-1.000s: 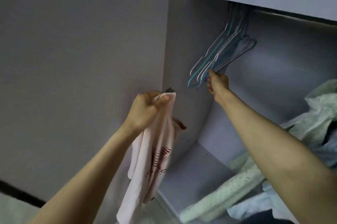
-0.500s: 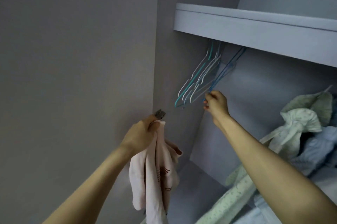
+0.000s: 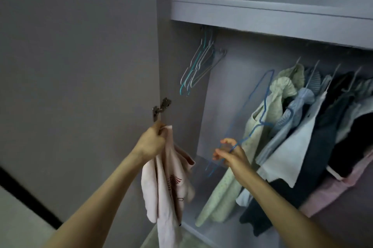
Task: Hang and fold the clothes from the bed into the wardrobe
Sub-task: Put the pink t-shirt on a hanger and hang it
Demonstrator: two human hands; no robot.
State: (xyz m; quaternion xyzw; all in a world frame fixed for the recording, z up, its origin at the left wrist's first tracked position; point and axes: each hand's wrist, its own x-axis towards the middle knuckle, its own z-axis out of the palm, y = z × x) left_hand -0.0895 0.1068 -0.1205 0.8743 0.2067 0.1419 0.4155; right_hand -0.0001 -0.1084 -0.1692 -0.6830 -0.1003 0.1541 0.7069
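My left hand (image 3: 151, 143) grips the top of a pale pink garment (image 3: 165, 189) with a dark red print, which hangs down in front of the open wardrobe door. My right hand (image 3: 230, 154) holds a thin blue wire hanger (image 3: 260, 110) by its lower bar, off the rail, its hook pointing up in front of the hung clothes. Several empty white, teal and blue hangers (image 3: 198, 66) hang bunched at the left end of the rail under the shelf.
The grey wardrobe shelf (image 3: 262, 16) runs above the rail. The open door (image 3: 80, 66) with its metal hinge (image 3: 161, 107) stands at the left. Several hung garments (image 3: 302, 126), pale green, light blue, white and dark, fill the right side. The wardrobe floor (image 3: 203, 225) lies below.
My right hand has pulled one blue hanger off the rail and brought it down and to the right. The view has tipped down and widened, showing the hung clothes. My left hand still holds the pink garment.
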